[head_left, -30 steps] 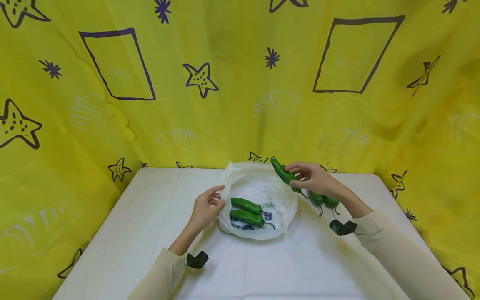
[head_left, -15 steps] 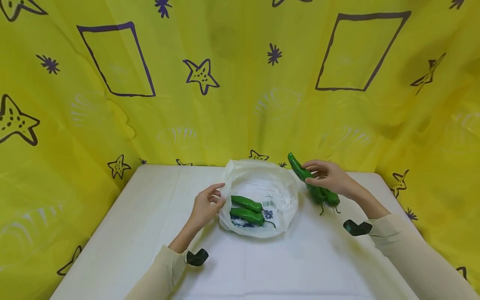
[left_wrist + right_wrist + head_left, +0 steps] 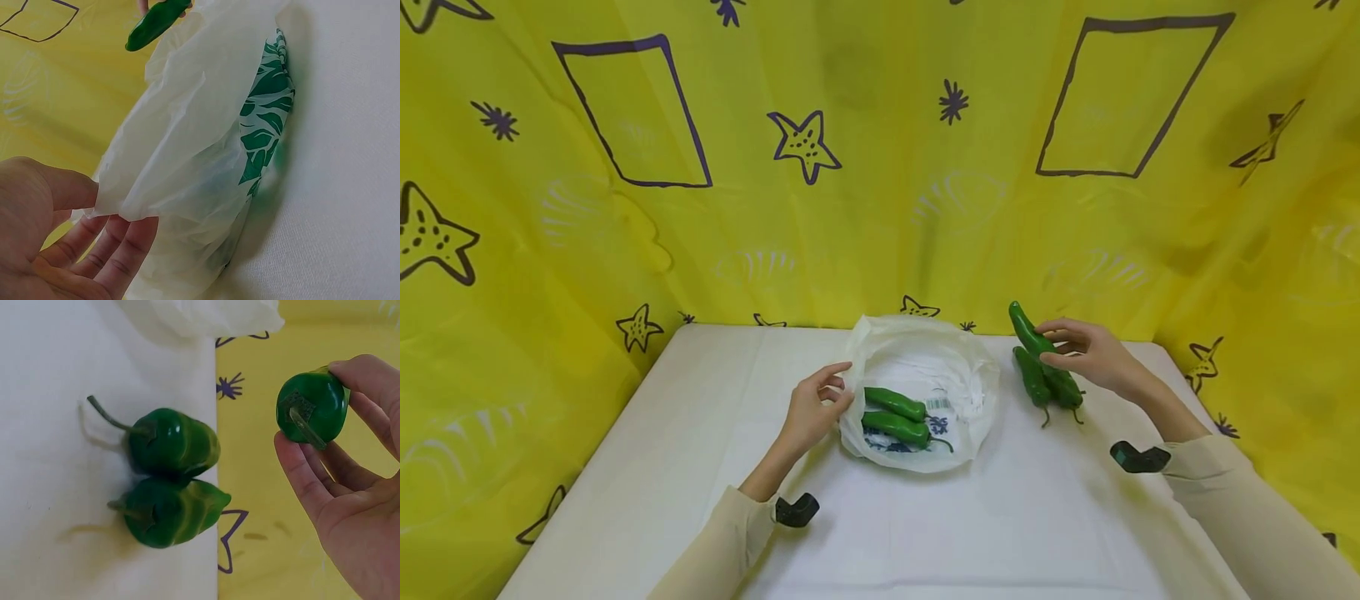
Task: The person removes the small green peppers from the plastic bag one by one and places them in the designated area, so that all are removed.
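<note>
A whitish plastic bag (image 3: 983, 417) stands on the table with its mouth spread. Two green chili peppers (image 3: 897, 428) lie inside, their stems toward the right. My left hand (image 3: 811, 408) pinches the bag's left rim; in the left wrist view the thumb and fingers grip the thin plastic (image 3: 169, 144), which has a green leaf print lower down. Between the thumb and fingers of my right hand (image 3: 1093, 356) is another green pepper (image 3: 1028, 329), held up off the table. Below it, two more peppers (image 3: 175, 444) lie side by side on the cloth, stems toward me.
White cloth (image 3: 880, 533) covers the table. A yellow curtain (image 3: 880, 217) with dark starfish drawings hangs behind it and along both sides. Small black devices (image 3: 796, 510) are worn on both wrists.
My right hand has moved right with its pepper, from beside the bag's right rim to over the two peppers on the table. The left hand stays at the bag's rim.
</note>
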`<state>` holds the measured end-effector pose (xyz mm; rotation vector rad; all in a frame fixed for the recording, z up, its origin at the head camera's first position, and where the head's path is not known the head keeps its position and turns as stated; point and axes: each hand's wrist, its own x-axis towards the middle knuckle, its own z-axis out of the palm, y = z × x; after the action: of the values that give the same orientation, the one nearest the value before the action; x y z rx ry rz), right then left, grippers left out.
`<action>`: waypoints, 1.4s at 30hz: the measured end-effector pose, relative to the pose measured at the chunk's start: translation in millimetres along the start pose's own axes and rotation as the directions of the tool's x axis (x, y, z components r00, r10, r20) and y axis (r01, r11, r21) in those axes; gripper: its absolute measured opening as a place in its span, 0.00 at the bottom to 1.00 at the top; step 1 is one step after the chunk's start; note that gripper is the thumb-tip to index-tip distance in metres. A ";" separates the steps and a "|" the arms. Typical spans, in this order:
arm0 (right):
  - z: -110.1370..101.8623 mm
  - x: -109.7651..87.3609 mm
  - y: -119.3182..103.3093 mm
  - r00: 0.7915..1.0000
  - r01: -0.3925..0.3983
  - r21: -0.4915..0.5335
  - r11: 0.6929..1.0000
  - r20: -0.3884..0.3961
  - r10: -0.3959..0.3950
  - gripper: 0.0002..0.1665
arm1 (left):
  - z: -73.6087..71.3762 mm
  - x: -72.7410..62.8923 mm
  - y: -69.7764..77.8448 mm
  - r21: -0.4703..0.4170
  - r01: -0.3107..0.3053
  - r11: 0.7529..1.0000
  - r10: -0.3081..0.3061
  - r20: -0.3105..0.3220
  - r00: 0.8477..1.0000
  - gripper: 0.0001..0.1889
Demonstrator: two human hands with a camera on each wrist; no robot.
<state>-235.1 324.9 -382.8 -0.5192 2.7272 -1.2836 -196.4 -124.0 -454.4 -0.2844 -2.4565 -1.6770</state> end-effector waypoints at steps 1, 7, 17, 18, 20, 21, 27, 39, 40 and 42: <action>-0.9 -1.1 2.9 1.000 -0.005 -0.006 1.000 -0.006 0.005 0.29 | 0.5 0.1 -0.1 0.000 0.001 1.000 -0.001 0.001 1.000 0.24; -8.1 -9.6 17.8 0.999 -0.041 -0.029 0.999 -0.023 0.041 0.31 | 2.2 0.9 -0.9 0.003 -0.014 1.000 0.014 0.009 1.000 0.24; -18.5 -21.5 31.4 0.996 -0.071 -0.058 0.996 -0.064 0.068 0.33 | 1.2 3.0 2.3 -0.009 -0.014 1.000 0.014 0.017 1.000 0.25; -19.2 -22.5 33.2 0.995 -0.076 -0.059 0.995 -0.071 0.072 0.33 | 1.1 3.0 2.8 -0.010 -0.012 1.000 0.012 0.018 1.000 0.25; -20.3 -24.4 37.5 0.993 -0.086 -0.060 0.995 -0.082 0.081 0.33 | 1.2 3.1 3.0 -0.011 -0.011 1.000 0.011 0.019 1.000 0.25; -20.6 -25.5 39.7 0.993 -0.089 -0.058 0.994 -0.088 0.083 0.33 | 1.3 3.0 3.1 -0.011 -0.009 1.000 0.010 0.019 1.000 0.25; -22.2 -32.7 49.4 0.989 -0.098 -0.041 0.994 -0.115 0.093 0.33 | 0.7 2.5 1.0 -0.016 -0.006 1.000 0.006 0.019 1.000 0.25; -22.5 -45.7 67.5 0.983 -0.130 -0.049 0.990 -0.138 0.123 0.33 | 1.0 1.6 2.4 -0.012 0.008 1.000 -0.008 0.022 1.000 0.25; -22.2 -46.7 68.9 0.982 -0.138 -0.045 0.989 -0.139 0.131 0.33 | 1.1 1.6 2.4 -0.010 0.009 1.000 -0.009 0.022 1.000 0.25; -21.2 -48.4 71.7 0.979 -0.157 -0.043 0.987 -0.137 0.150 0.34 | 1.5 1.6 2.2 -0.008 0.011 1.000 -0.011 0.022 1.000 0.25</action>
<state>-213.4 399.1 -427.0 -0.2285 2.8505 -1.2532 -197.4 -121.7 -452.6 -0.2923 -2.4713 -1.6977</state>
